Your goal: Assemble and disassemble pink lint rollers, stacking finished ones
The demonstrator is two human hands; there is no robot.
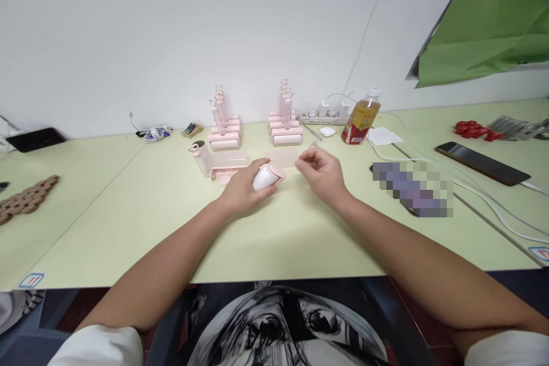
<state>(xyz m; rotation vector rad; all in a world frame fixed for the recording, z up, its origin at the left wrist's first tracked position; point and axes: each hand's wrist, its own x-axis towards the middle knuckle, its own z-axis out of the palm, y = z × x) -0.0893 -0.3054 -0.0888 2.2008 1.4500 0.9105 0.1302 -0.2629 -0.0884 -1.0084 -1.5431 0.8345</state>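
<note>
My left hand (240,189) is wrapped round a white lint roller roll (266,177) with a pink end, tilted toward the right. My right hand (322,174) hovers just right of it with thumb and fingertips pinched together; what they hold, if anything, is too small to tell. Behind both hands lies a pale, see-through pink piece (281,157). Left of my left hand are a pink cover (230,159), small pink parts (223,175) and an upright pink handle piece (201,160). Assembled pink lint rollers stand in two rows, left (225,140) and right (287,136).
A drink bottle (362,117) and a power strip (323,119) stand at the back right. White cables, a dark phone (482,163) and a blurred-out item (412,190) lie to the right. A bundled cable (155,134) and a brown bead mat (28,199) lie left.
</note>
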